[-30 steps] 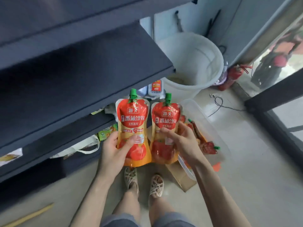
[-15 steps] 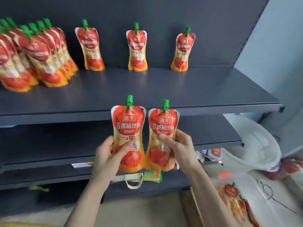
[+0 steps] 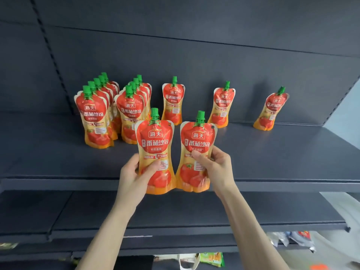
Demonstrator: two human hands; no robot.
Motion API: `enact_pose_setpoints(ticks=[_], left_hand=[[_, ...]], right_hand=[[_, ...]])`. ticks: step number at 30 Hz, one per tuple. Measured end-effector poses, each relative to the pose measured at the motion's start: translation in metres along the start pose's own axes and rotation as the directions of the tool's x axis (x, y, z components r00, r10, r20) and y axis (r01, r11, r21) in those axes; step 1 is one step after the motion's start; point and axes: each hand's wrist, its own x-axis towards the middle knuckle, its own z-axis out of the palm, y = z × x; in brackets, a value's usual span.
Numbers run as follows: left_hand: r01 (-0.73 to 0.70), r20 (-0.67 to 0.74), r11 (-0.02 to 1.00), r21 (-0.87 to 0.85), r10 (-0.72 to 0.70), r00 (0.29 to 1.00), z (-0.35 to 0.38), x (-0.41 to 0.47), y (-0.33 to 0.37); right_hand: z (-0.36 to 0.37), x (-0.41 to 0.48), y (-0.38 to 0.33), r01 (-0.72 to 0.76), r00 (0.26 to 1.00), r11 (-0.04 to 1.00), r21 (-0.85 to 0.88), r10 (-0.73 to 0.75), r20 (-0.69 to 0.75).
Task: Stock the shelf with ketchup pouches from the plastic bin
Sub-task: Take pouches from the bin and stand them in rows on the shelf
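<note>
Red and orange plastic, topped with green screw caps, marked every ketchup pouch in sight. The left hand [image 3: 132,180] gripped the left-held pouch [image 3: 155,143] by its lower half, thumb laid across the front beside the printed label and the other fingers curled behind its left edge. The right hand [image 3: 218,168] held the right-held pouch [image 3: 197,143] from the other side, thumb pressed on the front at the waist and fingers wrapped round the right edge. Both pouches were upright, side by side and nearly touching at their bases, raised in front of the lip of the dark grey shelf [image 3: 272,152], with their bottoms about level with that front edge. On the shelf, toward the left, two front-to-back rows of pouches stood close together: the left row [image 3: 95,117] and, just beside it, the right row [image 3: 130,114]. Further right, three single pouches stood well apart near the back panel [image 3: 194,55]: the first single pouch [image 3: 173,102] behind the held pair, the second single pouch [image 3: 222,106] to its right, and the third single pouch [image 3: 272,112] near the shelf's right end, leaning slightly. Below, a lower shelf [image 3: 175,209] of the same dark grey ran across the view. Under it a green packet [image 3: 211,259] showed at the bottom edge, and some blurred packets [image 3: 288,238] lay at lower right.
</note>
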Motion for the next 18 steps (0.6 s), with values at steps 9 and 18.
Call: enact_pose_setpoints(ticks=[9,18], left_hand=[[-0.081,-0.056,0.997,0.006,0.081,0.995,-0.037,0.079,-0.013],[-0.113,-0.021,0.994,0.009,0.113,0.993,-0.057,0.131,-0.033]], right_hand=[[0.050,0.076,0.004,0.057,0.998,0.998,-0.004,-0.057,0.037],[0.072,0.124,0.022,0.069,0.997,0.998,-0.010,-0.069,-0.031]])
